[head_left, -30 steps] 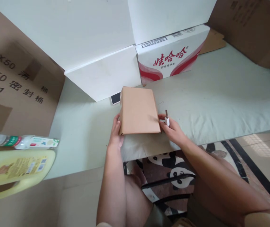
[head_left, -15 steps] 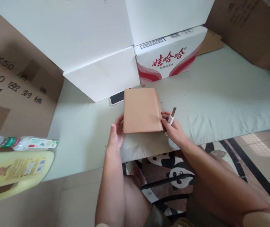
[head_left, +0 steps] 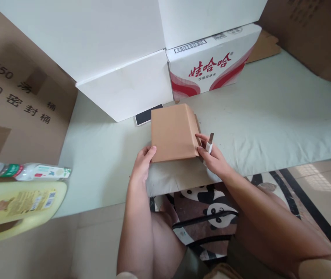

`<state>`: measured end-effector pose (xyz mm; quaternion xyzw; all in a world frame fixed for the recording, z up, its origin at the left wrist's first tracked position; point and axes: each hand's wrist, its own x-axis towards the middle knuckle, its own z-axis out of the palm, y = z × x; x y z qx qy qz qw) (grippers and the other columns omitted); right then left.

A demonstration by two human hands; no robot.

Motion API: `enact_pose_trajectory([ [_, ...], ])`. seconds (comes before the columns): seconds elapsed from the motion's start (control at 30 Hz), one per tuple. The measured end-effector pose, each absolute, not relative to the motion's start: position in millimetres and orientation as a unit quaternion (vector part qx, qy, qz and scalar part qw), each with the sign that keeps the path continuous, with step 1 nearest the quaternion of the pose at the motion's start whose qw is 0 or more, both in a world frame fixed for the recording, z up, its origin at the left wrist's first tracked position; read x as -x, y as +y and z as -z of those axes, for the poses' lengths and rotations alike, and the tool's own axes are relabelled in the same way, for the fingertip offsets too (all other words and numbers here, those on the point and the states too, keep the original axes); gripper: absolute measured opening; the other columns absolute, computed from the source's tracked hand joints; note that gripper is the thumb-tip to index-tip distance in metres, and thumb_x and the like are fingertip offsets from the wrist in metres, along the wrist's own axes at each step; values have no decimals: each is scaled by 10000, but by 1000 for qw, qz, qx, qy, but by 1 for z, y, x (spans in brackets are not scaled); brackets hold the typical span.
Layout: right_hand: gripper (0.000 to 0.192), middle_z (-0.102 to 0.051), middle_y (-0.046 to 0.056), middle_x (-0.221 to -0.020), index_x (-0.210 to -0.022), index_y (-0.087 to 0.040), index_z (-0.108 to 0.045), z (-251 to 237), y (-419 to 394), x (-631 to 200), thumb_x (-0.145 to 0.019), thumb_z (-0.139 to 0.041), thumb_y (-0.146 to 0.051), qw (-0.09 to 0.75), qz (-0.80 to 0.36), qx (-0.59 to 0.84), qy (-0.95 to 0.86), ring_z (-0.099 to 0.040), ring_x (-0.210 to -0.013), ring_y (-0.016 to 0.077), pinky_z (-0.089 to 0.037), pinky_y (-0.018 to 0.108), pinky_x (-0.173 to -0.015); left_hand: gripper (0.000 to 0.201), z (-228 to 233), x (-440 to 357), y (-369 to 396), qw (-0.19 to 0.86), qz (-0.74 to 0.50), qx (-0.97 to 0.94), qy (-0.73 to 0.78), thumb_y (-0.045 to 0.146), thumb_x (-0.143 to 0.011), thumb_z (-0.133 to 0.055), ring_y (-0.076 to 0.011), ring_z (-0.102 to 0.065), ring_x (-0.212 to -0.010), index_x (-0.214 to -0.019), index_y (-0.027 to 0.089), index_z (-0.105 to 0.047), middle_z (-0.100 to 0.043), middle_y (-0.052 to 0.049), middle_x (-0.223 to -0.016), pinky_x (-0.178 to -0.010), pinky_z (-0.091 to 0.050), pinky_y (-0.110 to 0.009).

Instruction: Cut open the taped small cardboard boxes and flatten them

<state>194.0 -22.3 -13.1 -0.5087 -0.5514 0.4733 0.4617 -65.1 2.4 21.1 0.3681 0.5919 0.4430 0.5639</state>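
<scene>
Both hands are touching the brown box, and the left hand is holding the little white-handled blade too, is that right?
Not quite: the little white-handled blade is in the right hand, not the left hand. The head view shows it. Both hands are touching the brown box, just as you said.

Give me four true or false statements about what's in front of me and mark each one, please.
1. The right hand holds a white-handled tool. True.
2. The left hand is clear of the small brown box. False: the left hand touches the small brown box.
3. The red-lettered white box stands beyond the small brown box. True.
4. The yellow container is on the view's right side. False: the yellow container is on the left.
</scene>
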Motion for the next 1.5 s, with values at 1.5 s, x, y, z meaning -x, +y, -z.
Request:
enact_pose_trajectory([
  [1.5,228,-650,33,-811,-997,-239,-645,-11,4,-234,-874,-461,-293,431,-396,657,-475,-581,-758,217,-455,363,-745,405,-13,49,3,526,-553,-410,499,353,-680,-587,-278,-604,-1105,-1074,345,-683,-671,18,-1231,-786,-492,-331],
])
